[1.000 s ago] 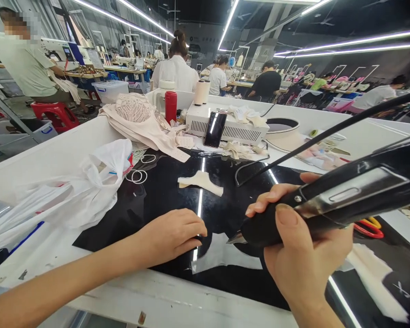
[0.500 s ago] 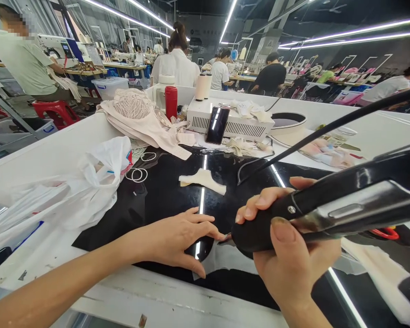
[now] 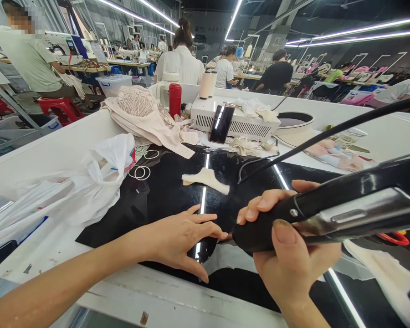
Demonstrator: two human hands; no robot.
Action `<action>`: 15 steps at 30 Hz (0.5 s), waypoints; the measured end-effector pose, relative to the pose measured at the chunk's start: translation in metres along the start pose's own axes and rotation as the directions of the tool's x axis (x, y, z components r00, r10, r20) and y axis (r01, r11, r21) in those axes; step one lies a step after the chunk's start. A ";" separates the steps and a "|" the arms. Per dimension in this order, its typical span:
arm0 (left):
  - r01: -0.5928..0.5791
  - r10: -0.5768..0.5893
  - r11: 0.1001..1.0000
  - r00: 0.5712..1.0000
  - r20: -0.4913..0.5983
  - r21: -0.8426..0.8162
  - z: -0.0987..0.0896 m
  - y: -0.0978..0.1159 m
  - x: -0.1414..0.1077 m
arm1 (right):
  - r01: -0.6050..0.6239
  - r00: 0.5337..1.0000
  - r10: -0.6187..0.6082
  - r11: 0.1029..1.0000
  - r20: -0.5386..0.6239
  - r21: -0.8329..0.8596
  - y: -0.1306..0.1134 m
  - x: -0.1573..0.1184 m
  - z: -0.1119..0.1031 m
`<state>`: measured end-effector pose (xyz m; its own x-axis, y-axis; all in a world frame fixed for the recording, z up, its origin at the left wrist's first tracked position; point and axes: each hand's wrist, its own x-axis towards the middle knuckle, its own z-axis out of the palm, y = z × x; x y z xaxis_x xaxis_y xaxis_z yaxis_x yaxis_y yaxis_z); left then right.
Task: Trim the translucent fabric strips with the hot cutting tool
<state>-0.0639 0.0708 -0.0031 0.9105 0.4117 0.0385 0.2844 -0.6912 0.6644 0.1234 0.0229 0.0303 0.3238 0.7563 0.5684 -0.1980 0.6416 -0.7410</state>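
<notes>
My right hand (image 3: 294,259) is wrapped around a bulky black handheld device with a chrome strip (image 3: 348,205). Its rounded near end points left, and its far end runs out of the frame. My left hand (image 3: 187,237) rests palm down with the fingers spread over the glossy black sheet (image 3: 164,200). Its index fingertip reaches a small thin tip beside the device's rounded end; whether they touch I cannot tell. Under that spot lies a piece of clear film (image 3: 225,259). Beyond my left hand, a cream fabric piece (image 3: 207,179) lies flat on the sheet.
A white plastic bag (image 3: 105,173) and white rings (image 3: 139,172) lie left. Behind are a beige bra (image 3: 136,105), red bottle (image 3: 175,100), phone (image 3: 222,124) and white vented box (image 3: 239,123). A black cable (image 3: 328,132) crosses the right side. Red-handled scissors (image 3: 396,238) lie right.
The whole view has shifted slightly to the right and tilted a little. Both hands keep nearly the same pose, and the fabric piece stays where it was on the sheet.
</notes>
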 end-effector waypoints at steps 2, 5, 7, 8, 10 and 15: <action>-0.001 0.001 1.000 1.000 0.002 0.001 0.000 0.001 0.000 | 0.008 1.000 -0.007 1.000 0.008 -0.023 0.000 -0.001 0.000; -0.001 0.001 1.000 1.000 0.000 0.010 -0.001 0.001 0.000 | -0.002 1.000 0.002 0.999 0.006 -0.048 -0.002 -0.001 -0.001; 0.005 -0.005 1.000 1.000 0.004 0.020 -0.001 0.001 0.000 | -0.012 1.000 0.012 0.999 0.004 -0.033 -0.002 -0.001 0.000; 0.009 -0.009 1.000 1.000 0.008 0.027 -0.002 0.001 0.000 | -0.013 1.000 0.013 1.000 0.002 -0.020 -0.003 -0.001 0.001; 0.014 -0.015 0.999 1.000 0.016 0.041 -0.003 0.000 0.000 | -0.011 1.000 0.011 1.000 -0.003 0.005 -0.004 -0.001 0.002; 0.019 -0.020 0.998 0.999 0.025 0.057 -0.005 -0.002 0.000 | -0.009 1.000 0.009 1.000 0.001 0.024 -0.005 -0.002 0.005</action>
<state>-0.0658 0.0755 -0.0006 0.9118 0.4106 0.0069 0.3179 -0.7162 0.6213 0.1190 0.0181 0.0348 0.3212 0.7624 0.5618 -0.2231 0.6375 -0.7374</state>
